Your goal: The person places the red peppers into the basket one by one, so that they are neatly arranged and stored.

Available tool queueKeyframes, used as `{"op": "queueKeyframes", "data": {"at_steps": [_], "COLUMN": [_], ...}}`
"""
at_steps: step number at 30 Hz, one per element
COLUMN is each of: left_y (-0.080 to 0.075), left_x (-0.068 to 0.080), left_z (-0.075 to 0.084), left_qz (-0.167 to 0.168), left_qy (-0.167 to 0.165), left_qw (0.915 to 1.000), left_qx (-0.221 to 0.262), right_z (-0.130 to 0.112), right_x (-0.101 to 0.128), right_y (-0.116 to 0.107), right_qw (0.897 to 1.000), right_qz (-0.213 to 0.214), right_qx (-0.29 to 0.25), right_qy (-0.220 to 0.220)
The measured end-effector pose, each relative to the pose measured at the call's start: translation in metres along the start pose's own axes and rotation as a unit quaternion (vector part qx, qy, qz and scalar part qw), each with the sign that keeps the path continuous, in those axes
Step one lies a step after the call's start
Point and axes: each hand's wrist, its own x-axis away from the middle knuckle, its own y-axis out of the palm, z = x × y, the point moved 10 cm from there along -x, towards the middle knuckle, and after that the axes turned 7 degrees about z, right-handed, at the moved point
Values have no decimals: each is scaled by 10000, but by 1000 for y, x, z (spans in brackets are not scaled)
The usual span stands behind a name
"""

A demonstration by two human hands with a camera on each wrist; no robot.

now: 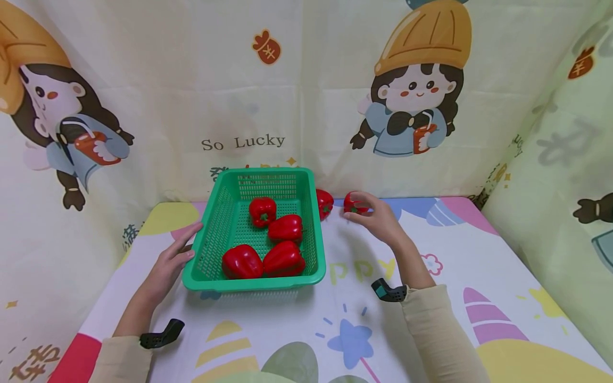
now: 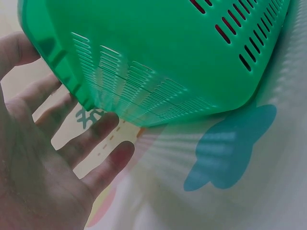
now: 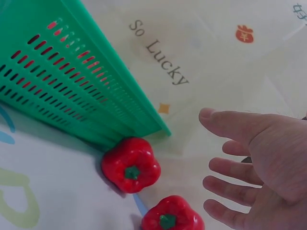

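1. Leftmost, the left hand (image 1: 170, 263) lies on the bench (image 1: 479, 266) against the left wall of the green basket (image 1: 213, 229); its fingers (image 2: 91, 136) are straight and spread, close beside the wall, and whether they touch it cannot be told.
2. Next, the basket sits on the patterned cloth of the bench, holding four red peppers: one at the back (image 1: 262, 211), one in the middle (image 1: 286, 228), and two side by side at the front (image 1: 241, 262) (image 1: 284, 259).
3. Just outside the basket's far right corner lies a loose pepper (image 1: 324, 203), touching or nearly touching the basket wall; the right wrist view shows it stem-up (image 3: 131, 165).
4. Further right, another pepper (image 1: 353, 204) rests on the bench, with the right hand (image 1: 375, 215) at it. The head view shows the fingers arched over its right side. In the right wrist view the fingers (image 3: 230, 170) are relaxed and spread, beside this pepper (image 3: 171, 214) and not yet around it, so no grip shows.
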Motion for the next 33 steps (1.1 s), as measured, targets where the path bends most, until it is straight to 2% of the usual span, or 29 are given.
{"op": "queueKeyframes", "data": {"at_steps": [6, 17, 33], "left_y": [0, 0, 0], "left_x": [0, 0, 0], "left_z": [0, 1, 0], "left_qz": [10, 10, 4], "left_qy": [-9, 36, -14], "left_qw": [10000, 10000, 10000], "left_qx": [-8, 11, 23], "right_z": [3, 16, 34], "right_x": [0, -1, -2], "right_y": [-3, -7, -15], "right_qw": [9999, 9996, 9983], "right_qz": [25, 112, 449], "right_qx": [-128, -4, -6], "right_qy": [8, 243, 384]}}
